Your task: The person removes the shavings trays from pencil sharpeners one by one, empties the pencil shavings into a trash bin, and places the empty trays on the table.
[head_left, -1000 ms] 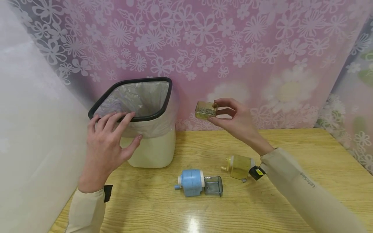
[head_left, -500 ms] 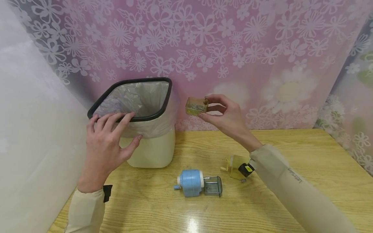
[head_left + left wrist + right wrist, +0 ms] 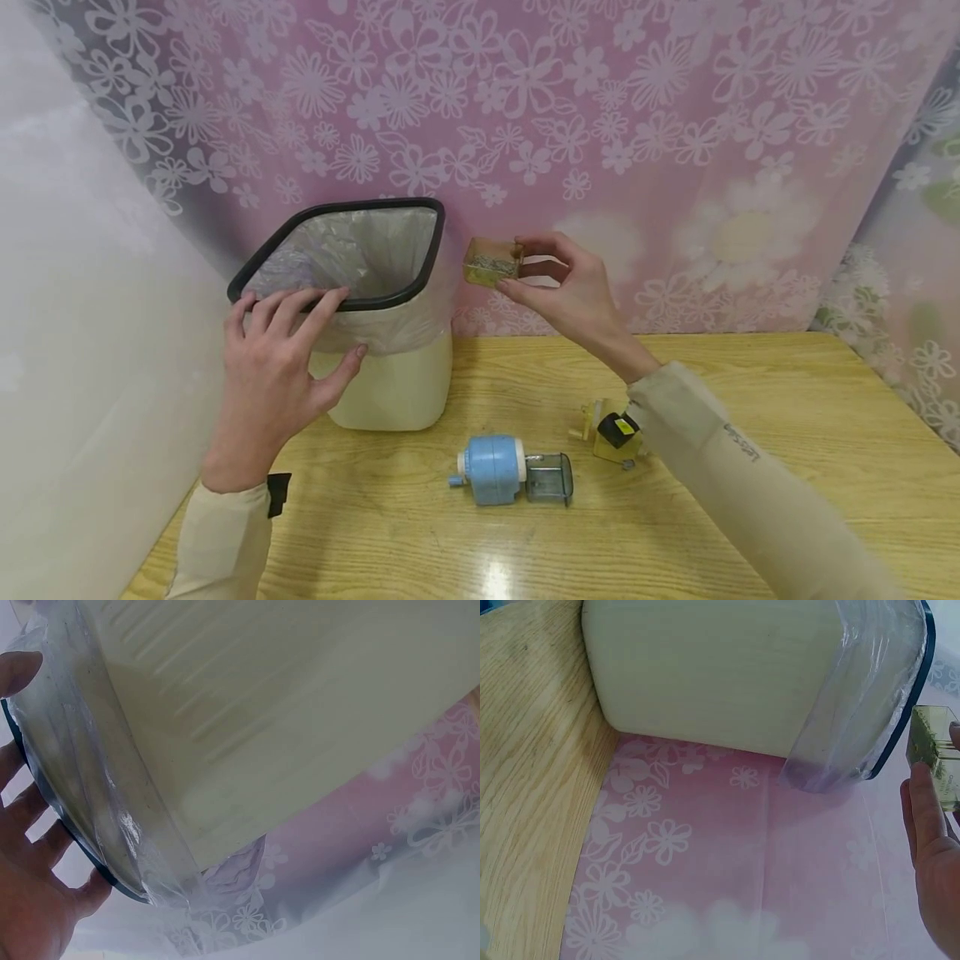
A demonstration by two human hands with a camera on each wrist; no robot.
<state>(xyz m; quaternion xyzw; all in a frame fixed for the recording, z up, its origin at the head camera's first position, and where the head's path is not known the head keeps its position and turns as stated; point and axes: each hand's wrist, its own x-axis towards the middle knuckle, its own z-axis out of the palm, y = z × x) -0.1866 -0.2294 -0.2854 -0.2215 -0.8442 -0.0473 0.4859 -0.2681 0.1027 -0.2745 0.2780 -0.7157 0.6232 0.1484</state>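
My right hand pinches a clear yellow pencil sharpener drawer with dark grey shavings inside, just right of the trash can's rim. In the right wrist view that drawer shows at the right edge between the thumb and fingers. My left hand grips the near rim of the cream trash can, its fingers bent over the black edge and its thumb on the outer side. A clear bag lines the can and folds over its rim. The can's bottom inside is hidden.
On the wooden table lies a blue crank pencil sharpener with its grey see-through drawer pulled out. A yellow crank sharpener lies partly behind the right wrist's black strap. A pink flowered curtain hangs behind, and a white wall stands left.
My right hand has moved left and slightly up with the yellow drawer, closer to the trash can. The left hand and the sharpeners on the table have stayed in place.
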